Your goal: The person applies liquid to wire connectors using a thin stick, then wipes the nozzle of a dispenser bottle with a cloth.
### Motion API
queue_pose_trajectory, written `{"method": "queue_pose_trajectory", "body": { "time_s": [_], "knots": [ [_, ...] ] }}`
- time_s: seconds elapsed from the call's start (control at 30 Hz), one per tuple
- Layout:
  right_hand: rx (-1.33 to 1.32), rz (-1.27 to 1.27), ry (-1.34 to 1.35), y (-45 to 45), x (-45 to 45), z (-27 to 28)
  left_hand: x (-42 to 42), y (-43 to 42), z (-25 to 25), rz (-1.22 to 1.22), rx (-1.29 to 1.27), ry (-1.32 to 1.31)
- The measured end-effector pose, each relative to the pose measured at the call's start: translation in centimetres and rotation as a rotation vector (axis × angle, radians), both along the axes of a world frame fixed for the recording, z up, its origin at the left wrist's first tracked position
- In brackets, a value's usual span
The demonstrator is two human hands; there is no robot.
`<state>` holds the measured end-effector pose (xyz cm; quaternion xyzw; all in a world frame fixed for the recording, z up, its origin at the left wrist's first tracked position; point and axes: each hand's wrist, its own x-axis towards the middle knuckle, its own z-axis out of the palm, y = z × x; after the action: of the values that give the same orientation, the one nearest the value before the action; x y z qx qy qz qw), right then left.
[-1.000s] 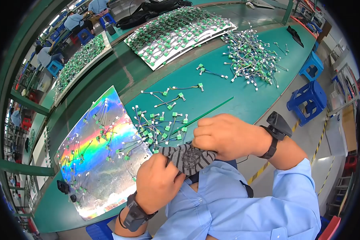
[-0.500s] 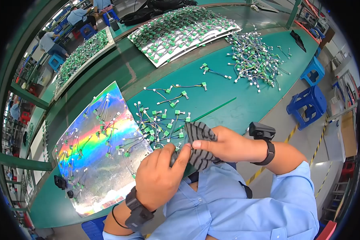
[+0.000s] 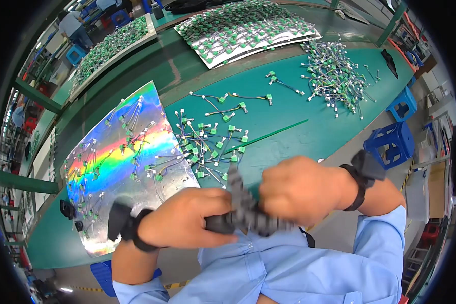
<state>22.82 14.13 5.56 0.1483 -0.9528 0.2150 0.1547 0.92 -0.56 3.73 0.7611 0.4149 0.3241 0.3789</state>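
A striped grey-and-black cloth (image 3: 261, 218) is stretched between my two hands above the table's near edge, twisted and smeared by motion. My left hand (image 3: 185, 218) is closed on its left end, where a dark bunched part shows between thumb and fingers. Curled into a fist, my right hand (image 3: 304, 190) grips the cloth's other side; its fingertips are hidden. Just beyond the hands lies a loose pile of short wire leads with green connectors (image 3: 202, 147). Left of it, a shiny rainbow-coloured sheet (image 3: 172, 175) carries more such leads.
A thin green strip (image 3: 273, 136) lies on the green table (image 3: 268, 157). Farther right is a big heap of wire leads (image 3: 337, 76). White boards (image 3: 218, 63) covered with leads stand at the back. Blue stools (image 3: 390, 144) are on the floor at right. A person (image 3: 71, 25) sits far left.
My hands have moved apart and nearer my body, and the cloth has gone from spread flat to twisted between them. The view has shifted slightly.
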Motion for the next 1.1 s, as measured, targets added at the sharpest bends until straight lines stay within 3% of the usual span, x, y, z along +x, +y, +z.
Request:
{"method": "queue_pose_trajectory", "body": {
  "time_s": [0.03,0.13,0.17,0.27,0.37,0.47,0.5,0.6,0.67,0.73,0.97,1.1],
  "knots": [
    [-0.08,-0.08,0.004,0.2,0.1,-0.8,1.4,-0.4,1.7,0.194,0.18,0.234],
    [-1.114,-0.428,-0.392,-1.0,-0.2,-1.7,3.0,-0.6,0.9,0.442,0.599,0.806],
    [-1.22,-0.471,-0.382,-0.9,-0.4,-2.6,3.0,-0.5,0.5,0.467,0.638,0.836],
    [-1.269,-0.541,-0.499,-0.6,-0.3,-2.0,2.9,-0.4,0.4,0.473,0.643,0.827],
    [-1.132,-0.608,-0.271,0.0,0.2,-2.0,2.5,-0.7,0.5,0.496,0.523,0.765],
    [-1.415,-0.568,-0.044,1.9,1.3,-0.8,2.1,-1.1,0.7,0.551,0.367,0.612],
    [-1.541,-0.478,-0.107,2.3,2.0,-0.2,2.1,-1.1,0.7,0.553,0.354,0.595],
    [-0.836,-0.465,0.107,2.1,1.7,-1.6,2.4,-1.0,0.6,0.545,0.314,0.546],
    [-0.734,-0.392,0.008,1.9,1.3,-1.6,2.7,-0.8,0.5,0.526,0.296,0.514],
    [-0.402,-0.346,0.032,1.4,0.3,-0.9,2.8,-0.6,0.3,0.494,0.34,0.515],
    [-0.308,-0.356,-0.048,0.7,-0.9,-1.1,3.1,-0.8,-0.1,0.525,0.489,0.742],
    [-0.373,-0.386,-0.021,1.4,-0.7,-1.1,2.9,-1.1,-0.3,0.56,0.434,0.654]
  ]
}}
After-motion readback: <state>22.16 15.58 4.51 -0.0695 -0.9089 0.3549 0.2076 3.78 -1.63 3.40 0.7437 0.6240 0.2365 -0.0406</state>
